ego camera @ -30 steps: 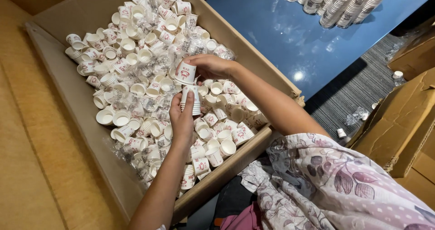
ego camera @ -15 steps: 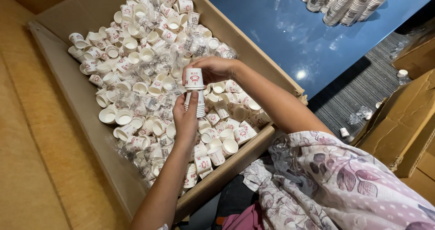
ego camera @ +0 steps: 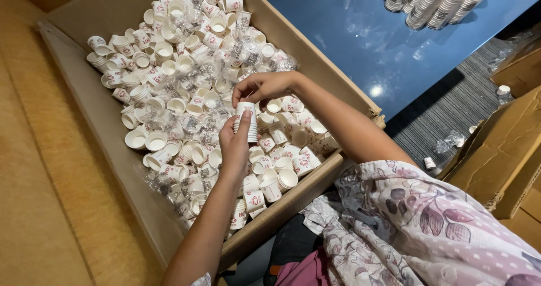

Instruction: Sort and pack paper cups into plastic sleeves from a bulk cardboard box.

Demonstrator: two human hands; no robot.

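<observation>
Cardboard walls frame a wide, shallow box filled with loose small white paper cups and scraps of clear plastic wrap; beyond its far edge runs a blue bench carrying tall nested cup columns.

Over the middle of the box, the left hand is closed around a short stack of cups, gripping it from below and from the left. The stack's long axis stands roughly upright, tilted a little away from the person. The right hand hovers directly above, fingers curled down and pinching the top cup, which sits at the stack's upper end. Whether that cup is fully seated or only partly in is hard to tell from this angle.

So the stack lies between both hands, with the right hand above and the left beneath. The nearest loose cups lie just right of the stack.
</observation>
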